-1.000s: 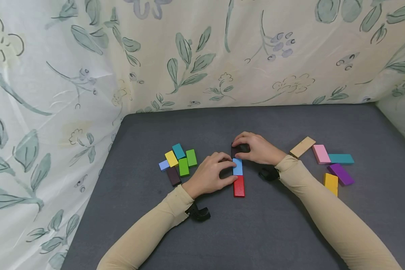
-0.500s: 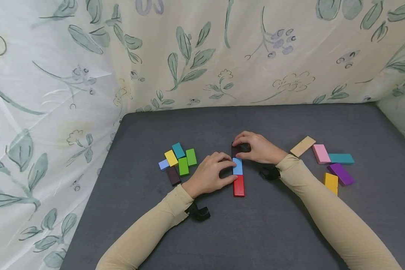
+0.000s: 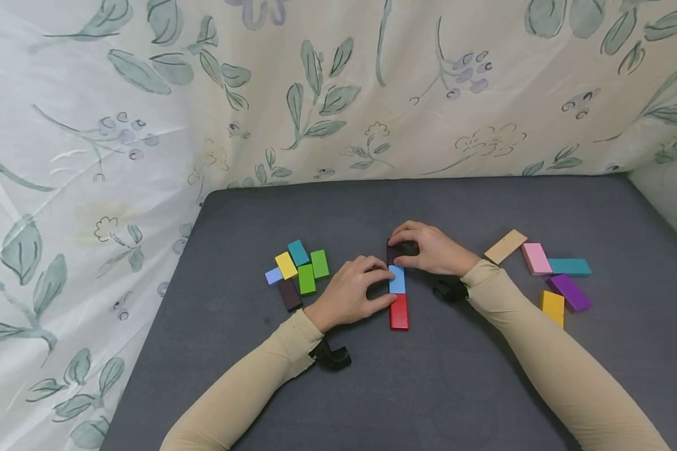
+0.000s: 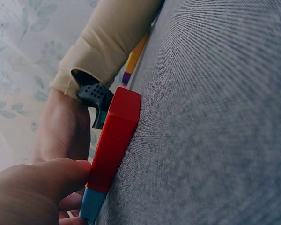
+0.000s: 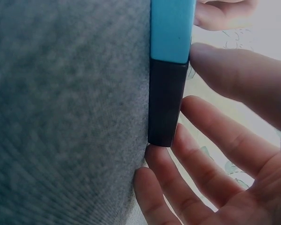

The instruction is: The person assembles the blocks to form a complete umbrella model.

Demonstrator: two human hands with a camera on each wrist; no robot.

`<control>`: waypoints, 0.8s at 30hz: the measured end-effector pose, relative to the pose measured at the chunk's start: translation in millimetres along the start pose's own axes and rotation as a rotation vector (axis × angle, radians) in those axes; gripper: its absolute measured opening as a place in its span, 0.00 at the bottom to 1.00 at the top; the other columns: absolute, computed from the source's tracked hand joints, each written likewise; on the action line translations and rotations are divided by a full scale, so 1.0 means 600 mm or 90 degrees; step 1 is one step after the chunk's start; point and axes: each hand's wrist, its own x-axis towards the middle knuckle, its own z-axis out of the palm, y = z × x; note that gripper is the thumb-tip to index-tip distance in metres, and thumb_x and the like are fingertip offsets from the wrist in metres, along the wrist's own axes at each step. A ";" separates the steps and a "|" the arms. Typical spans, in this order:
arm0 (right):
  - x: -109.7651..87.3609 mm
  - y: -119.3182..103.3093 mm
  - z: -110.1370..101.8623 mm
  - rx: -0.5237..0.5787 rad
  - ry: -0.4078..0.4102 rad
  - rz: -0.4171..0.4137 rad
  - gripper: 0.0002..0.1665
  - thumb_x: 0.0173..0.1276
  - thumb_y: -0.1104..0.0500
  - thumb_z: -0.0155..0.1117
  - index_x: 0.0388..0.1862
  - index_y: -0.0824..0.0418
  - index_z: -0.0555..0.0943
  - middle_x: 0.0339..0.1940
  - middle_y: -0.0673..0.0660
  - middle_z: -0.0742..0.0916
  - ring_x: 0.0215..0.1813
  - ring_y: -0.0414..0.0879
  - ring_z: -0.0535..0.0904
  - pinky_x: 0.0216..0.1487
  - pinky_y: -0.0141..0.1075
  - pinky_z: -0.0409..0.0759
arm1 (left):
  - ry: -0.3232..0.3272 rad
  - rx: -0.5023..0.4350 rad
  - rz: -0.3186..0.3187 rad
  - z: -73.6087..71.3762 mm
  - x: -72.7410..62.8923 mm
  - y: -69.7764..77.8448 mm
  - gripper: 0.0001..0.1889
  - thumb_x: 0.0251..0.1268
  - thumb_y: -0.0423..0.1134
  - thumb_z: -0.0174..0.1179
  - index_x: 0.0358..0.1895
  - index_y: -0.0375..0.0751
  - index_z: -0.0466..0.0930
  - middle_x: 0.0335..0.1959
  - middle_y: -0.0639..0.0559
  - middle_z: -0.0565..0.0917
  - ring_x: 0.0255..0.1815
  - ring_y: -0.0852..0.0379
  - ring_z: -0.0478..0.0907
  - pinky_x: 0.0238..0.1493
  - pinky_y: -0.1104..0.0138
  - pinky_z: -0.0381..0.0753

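Three blocks lie end to end in a straight row at mid-table in the head view: a red block (image 3: 398, 313) nearest, a light blue block (image 3: 397, 280) in the middle, a black block (image 3: 392, 254) farthest. My left hand (image 3: 354, 286) holds the light blue block from the left, its thumb at the seam with the red one. My right hand (image 3: 431, 247) grips the black block (image 5: 166, 103), thumb by the light blue seam and fingertips around its far end. The right hand covers part of the black block in the head view.
Left of the row is a cluster of blocks, including a green block (image 3: 307, 279), a yellow block (image 3: 286, 265) and a dark block (image 3: 290, 294). To the right lie a tan block (image 3: 505, 246), pink block (image 3: 536, 259), teal block (image 3: 571, 267), purple block (image 3: 570, 292) and orange-yellow block (image 3: 552, 307).
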 end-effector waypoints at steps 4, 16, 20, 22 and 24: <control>0.000 -0.001 0.001 0.005 -0.003 0.002 0.21 0.65 0.59 0.77 0.57 0.61 0.87 0.60 0.59 0.84 0.63 0.57 0.79 0.61 0.54 0.80 | 0.001 0.003 0.001 0.001 -0.001 -0.002 0.19 0.68 0.52 0.70 0.57 0.49 0.88 0.56 0.52 0.83 0.56 0.55 0.78 0.58 0.58 0.79; 0.002 -0.001 0.002 0.016 -0.005 0.003 0.20 0.66 0.59 0.77 0.56 0.61 0.87 0.60 0.59 0.84 0.62 0.55 0.80 0.58 0.52 0.83 | -0.010 -0.005 -0.007 -0.003 -0.002 -0.003 0.20 0.68 0.53 0.70 0.59 0.50 0.87 0.70 0.49 0.77 0.69 0.52 0.74 0.67 0.52 0.77; 0.001 -0.001 -0.007 0.023 0.003 0.005 0.21 0.67 0.58 0.76 0.58 0.61 0.86 0.61 0.59 0.84 0.61 0.55 0.81 0.57 0.52 0.84 | -0.014 -0.005 -0.005 -0.005 0.000 -0.004 0.20 0.68 0.52 0.70 0.59 0.50 0.86 0.73 0.50 0.76 0.73 0.52 0.73 0.68 0.51 0.76; -0.003 0.000 -0.017 0.022 0.020 0.013 0.21 0.69 0.56 0.75 0.59 0.61 0.86 0.61 0.59 0.84 0.61 0.55 0.82 0.57 0.53 0.84 | -0.016 -0.003 -0.005 -0.005 0.002 -0.004 0.20 0.69 0.52 0.69 0.59 0.50 0.86 0.73 0.51 0.77 0.72 0.53 0.74 0.68 0.51 0.76; -0.009 0.001 -0.031 0.017 0.043 0.029 0.21 0.71 0.55 0.73 0.59 0.61 0.85 0.62 0.60 0.84 0.59 0.55 0.82 0.56 0.54 0.84 | -0.019 -0.004 -0.006 -0.005 0.003 -0.004 0.20 0.69 0.52 0.69 0.59 0.50 0.86 0.73 0.51 0.77 0.72 0.54 0.74 0.68 0.51 0.76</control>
